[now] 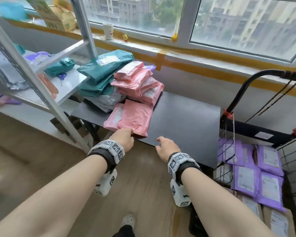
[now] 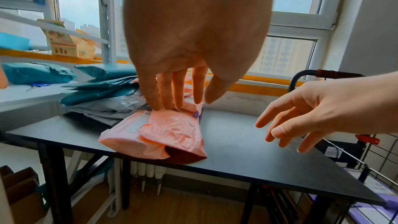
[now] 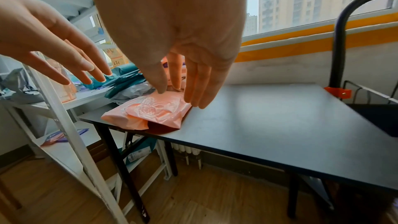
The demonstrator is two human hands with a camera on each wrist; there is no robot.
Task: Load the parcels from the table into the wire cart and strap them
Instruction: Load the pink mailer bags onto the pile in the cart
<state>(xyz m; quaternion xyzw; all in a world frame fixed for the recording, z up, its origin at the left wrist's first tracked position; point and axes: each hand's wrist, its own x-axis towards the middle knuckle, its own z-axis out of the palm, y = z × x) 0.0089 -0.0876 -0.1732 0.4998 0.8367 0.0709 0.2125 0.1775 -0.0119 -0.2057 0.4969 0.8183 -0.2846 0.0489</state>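
Observation:
Two flat pink parcels (image 1: 132,117) lie overlapping at the front edge of the black table (image 1: 186,117), also seen in the left wrist view as the pink parcels (image 2: 163,134) and in the right wrist view as the pink parcels (image 3: 150,111). My left hand (image 1: 129,133) hovers at their near edge, fingers straight and spread, holding nothing. My right hand (image 1: 159,141) is open over the table's front edge, just right of them. More pink parcels (image 1: 138,82) and teal parcels (image 1: 101,72) are stacked behind. The wire cart (image 1: 294,151) on the right holds purple parcels (image 1: 266,168).
A white metal shelf rack (image 1: 46,93) with more parcels stands close on the left. The cart's black handle (image 1: 246,86) rises at the table's right end, with black cords (image 1: 273,100) hanging from it. A windowsill runs behind the table. The floor is wood.

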